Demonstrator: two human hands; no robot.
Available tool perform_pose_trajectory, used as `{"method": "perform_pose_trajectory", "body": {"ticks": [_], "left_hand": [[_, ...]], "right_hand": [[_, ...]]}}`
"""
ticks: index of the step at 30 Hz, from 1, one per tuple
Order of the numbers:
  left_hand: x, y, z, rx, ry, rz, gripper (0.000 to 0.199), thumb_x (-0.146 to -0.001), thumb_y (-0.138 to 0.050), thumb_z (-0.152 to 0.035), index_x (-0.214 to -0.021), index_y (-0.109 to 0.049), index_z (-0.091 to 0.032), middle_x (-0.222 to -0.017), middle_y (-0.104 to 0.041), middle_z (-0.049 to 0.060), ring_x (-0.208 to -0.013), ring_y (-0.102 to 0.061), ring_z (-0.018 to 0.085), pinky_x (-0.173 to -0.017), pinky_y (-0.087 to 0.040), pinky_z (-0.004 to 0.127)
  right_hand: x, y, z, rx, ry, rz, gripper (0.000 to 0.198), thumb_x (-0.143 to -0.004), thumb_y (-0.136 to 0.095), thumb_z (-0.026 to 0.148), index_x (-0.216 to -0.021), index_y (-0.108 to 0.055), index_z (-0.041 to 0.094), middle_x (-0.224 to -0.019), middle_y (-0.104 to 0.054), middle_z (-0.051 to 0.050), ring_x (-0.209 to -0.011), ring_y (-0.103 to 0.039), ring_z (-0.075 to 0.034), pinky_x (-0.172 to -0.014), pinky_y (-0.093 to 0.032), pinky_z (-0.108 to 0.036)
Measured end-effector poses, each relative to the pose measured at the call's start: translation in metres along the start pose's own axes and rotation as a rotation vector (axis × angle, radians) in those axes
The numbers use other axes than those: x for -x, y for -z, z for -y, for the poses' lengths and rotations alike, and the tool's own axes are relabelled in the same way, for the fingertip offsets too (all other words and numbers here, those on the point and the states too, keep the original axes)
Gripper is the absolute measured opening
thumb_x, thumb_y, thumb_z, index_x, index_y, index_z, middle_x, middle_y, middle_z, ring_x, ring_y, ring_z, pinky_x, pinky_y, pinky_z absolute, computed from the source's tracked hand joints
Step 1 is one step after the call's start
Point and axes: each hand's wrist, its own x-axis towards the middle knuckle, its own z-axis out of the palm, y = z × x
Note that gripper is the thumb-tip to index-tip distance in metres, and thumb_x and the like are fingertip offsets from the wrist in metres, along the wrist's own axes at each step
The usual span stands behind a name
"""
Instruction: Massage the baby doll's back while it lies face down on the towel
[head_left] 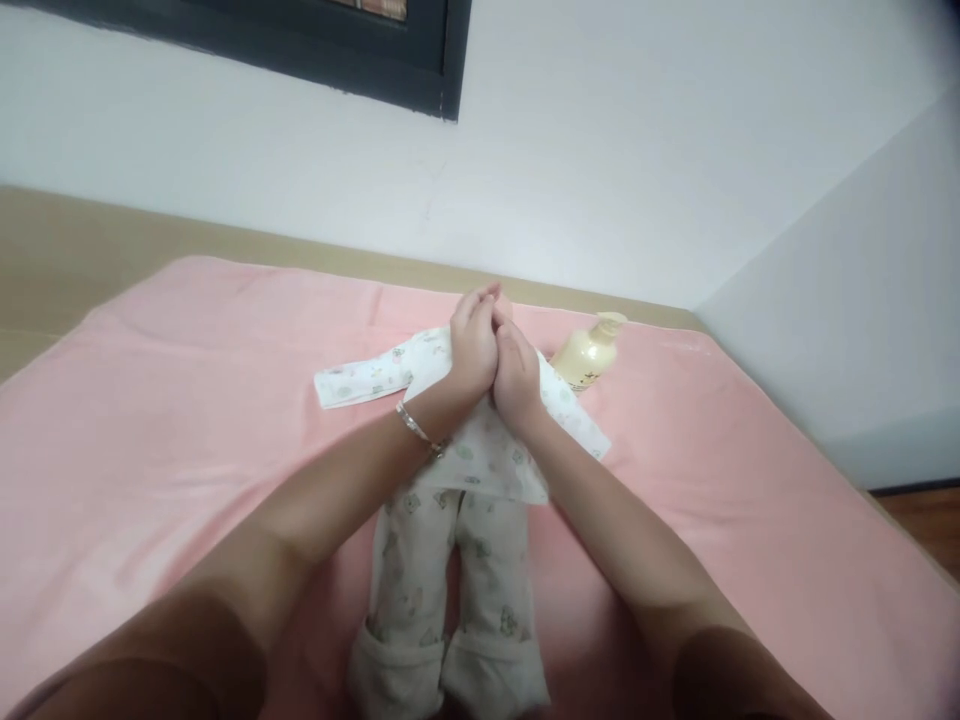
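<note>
My left hand (474, 345) and my right hand (517, 370) are pressed together, palm to palm, with closed fingers pointing away from me. Whatever may lie between the palms is hidden. Beneath them a small white long-sleeved top (480, 465) with a pastel print is spread out, its sleeves angled to both sides. White printed trousers (420, 560) with turned-up cuffs lie below its hem, nearer to me. Beyond my right hand is a pale yellow pump bottle (589, 355), close to the top's right sleeve. My left wrist wears a bracelet (420, 430).
A pink sheet (225, 400) covers the surface under the clothes. A wooden ledge (300, 240) runs along its far edge. Behind that rises a white wall (600, 150) with a dark window frame (360, 60); another wall stands at the right.
</note>
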Motion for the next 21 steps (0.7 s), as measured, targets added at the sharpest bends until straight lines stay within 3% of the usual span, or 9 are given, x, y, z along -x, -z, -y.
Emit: {"method": "perform_pose_trajectory", "body": {"ticks": [3, 7, 11, 13, 17, 21], "left_hand": [[0.015, 0.011, 0.005, -0.215, -0.100, 0.046, 0.033, -0.097, -0.044, -0.016, -0.120, -0.068, -0.018, -0.143, -0.066, 0.010, -0.143, -0.056, 0.022, -0.128, -0.042, 0.040], [0.029, 0.021, 0.012, -0.428, -0.318, 0.185, 0.038, -0.094, -0.043, -0.013, -0.122, -0.068, -0.017, -0.149, -0.063, 0.011, -0.145, -0.055, 0.020, -0.130, -0.041, 0.040], [0.042, 0.033, 0.018, -0.632, -0.674, 0.403, 0.037, -0.092, -0.041, -0.014, -0.112, -0.072, -0.017, -0.135, -0.072, 0.012, -0.132, -0.065, 0.024, -0.121, -0.050, 0.045], [0.041, 0.043, 0.018, -0.703, -0.734, 0.428, 0.037, -0.092, -0.040, -0.013, -0.108, -0.073, -0.019, -0.130, -0.075, 0.010, -0.128, -0.067, 0.023, -0.118, -0.052, 0.045], [0.022, 0.065, 0.018, -0.816, -0.508, 0.215, 0.038, -0.090, -0.041, -0.015, -0.111, -0.073, -0.020, -0.130, -0.074, 0.009, -0.128, -0.066, 0.023, -0.120, -0.051, 0.046], [0.003, 0.081, 0.023, -0.884, -0.231, 0.133, 0.040, -0.089, -0.044, -0.017, -0.119, -0.071, -0.013, -0.130, -0.073, 0.014, -0.127, -0.066, 0.027, -0.118, -0.052, 0.048]], "right_hand": [[-0.014, 0.006, -0.020, 0.024, 0.001, -0.022, 0.046, -0.098, -0.041, 0.041, -0.129, -0.067, 0.020, -0.137, -0.071, -0.009, -0.129, -0.066, -0.022, -0.114, -0.052, -0.042], [-0.024, 0.018, -0.036, 0.332, 0.010, 0.007, 0.042, -0.097, -0.042, 0.039, -0.120, -0.069, 0.018, -0.117, -0.077, -0.011, -0.107, -0.072, -0.025, -0.102, -0.057, -0.045], [-0.026, 0.024, -0.042, 0.558, 0.070, 0.127, 0.037, -0.096, -0.040, 0.027, -0.112, -0.072, 0.018, -0.108, -0.078, -0.011, -0.114, -0.069, -0.025, -0.114, -0.050, -0.044], [-0.020, 0.020, -0.039, 0.617, 0.079, 0.155, 0.038, -0.096, -0.039, 0.023, -0.112, -0.073, 0.016, -0.114, -0.077, -0.014, -0.121, -0.067, -0.027, -0.121, -0.044, -0.048], [0.006, 0.006, -0.022, 0.756, 0.136, 0.160, 0.050, -0.098, -0.035, 0.021, -0.135, -0.066, 0.009, -0.150, -0.060, -0.019, -0.147, -0.051, -0.034, -0.127, -0.035, -0.057], [0.027, -0.003, -0.007, 0.845, 0.194, 0.240, 0.055, -0.096, -0.033, 0.015, -0.142, -0.063, 0.008, -0.157, -0.054, -0.016, -0.156, -0.039, -0.033, -0.132, -0.029, -0.057]]}}
